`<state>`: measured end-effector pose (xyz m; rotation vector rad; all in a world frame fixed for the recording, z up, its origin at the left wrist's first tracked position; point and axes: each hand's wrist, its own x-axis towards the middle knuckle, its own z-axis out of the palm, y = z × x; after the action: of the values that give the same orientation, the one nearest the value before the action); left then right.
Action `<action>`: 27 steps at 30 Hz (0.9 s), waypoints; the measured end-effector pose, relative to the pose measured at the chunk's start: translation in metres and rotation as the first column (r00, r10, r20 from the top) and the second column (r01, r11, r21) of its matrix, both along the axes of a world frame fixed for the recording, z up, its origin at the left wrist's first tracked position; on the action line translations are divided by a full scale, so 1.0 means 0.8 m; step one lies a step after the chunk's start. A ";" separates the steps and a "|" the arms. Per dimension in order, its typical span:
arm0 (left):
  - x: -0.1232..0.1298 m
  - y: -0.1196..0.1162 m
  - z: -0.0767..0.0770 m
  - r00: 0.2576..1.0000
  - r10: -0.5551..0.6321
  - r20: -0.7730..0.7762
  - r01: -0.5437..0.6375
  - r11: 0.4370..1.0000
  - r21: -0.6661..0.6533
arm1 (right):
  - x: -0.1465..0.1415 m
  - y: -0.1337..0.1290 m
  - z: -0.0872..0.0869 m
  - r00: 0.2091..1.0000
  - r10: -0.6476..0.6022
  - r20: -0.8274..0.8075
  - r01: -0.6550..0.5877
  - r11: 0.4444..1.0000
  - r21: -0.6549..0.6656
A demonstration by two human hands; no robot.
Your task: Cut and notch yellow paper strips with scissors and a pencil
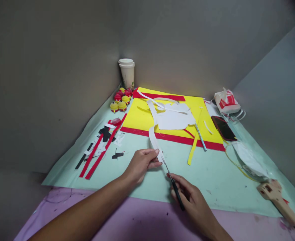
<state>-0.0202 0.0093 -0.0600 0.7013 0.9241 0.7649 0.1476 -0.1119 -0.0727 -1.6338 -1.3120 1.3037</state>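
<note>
Between the thumb and fingers of my left hand (144, 164) is the near end of a long, curling white strip (154, 138), which looks like paper or felt. My right hand (191, 195) is closed around the black handles of a pair of scissors (176, 190). The blades point up and left and meet the strip's end close to my left fingertips. Beyond my hands lie yellow sheets (134, 117) with red sheets (147, 133) showing along their edges. On top rests a white piece with an uneven outline (173, 120).
Red strips (94, 164) and black scraps (106, 134) lie left, below several red and yellow balls (122, 106). A lidded cup (127, 73) stands in the corner. Right are a pencil (200, 136), yellow strip (193, 150), phone (224, 128), face mask (250, 159), tissue pack (227, 101) and glue gun (280, 201).
</note>
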 end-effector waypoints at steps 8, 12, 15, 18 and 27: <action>0.001 -0.001 0.002 1.000 -0.006 0.004 0.006 1.000 0.004 | 0.001 0.000 0.000 0.996 -0.015 -0.091 0.013 1.000 -0.028; 0.001 0.000 0.005 1.000 0.006 -0.008 -0.006 1.000 0.012 | -0.005 0.001 0.009 0.948 -0.025 -0.316 -0.002 0.997 -0.082; 0.001 0.000 0.008 1.000 0.012 -0.018 -0.012 1.000 0.018 | -0.009 0.000 0.013 0.934 -0.043 -0.354 0.005 0.994 -0.108; 0.000 0.000 0.008 1.000 0.014 -0.017 -0.013 1.000 0.022 | -0.011 -0.001 0.013 0.950 -0.064 -0.305 0.029 0.993 -0.115; 0.001 0.000 0.000 1.000 -0.002 -0.031 0.002 1.000 0.027 | -0.007 -0.003 0.003 0.982 -0.029 -0.184 0.013 0.996 -0.087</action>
<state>-0.0196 0.0090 -0.0599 0.7398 0.9426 0.7678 0.1416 -0.1143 -0.0705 -1.5372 -1.1382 1.4787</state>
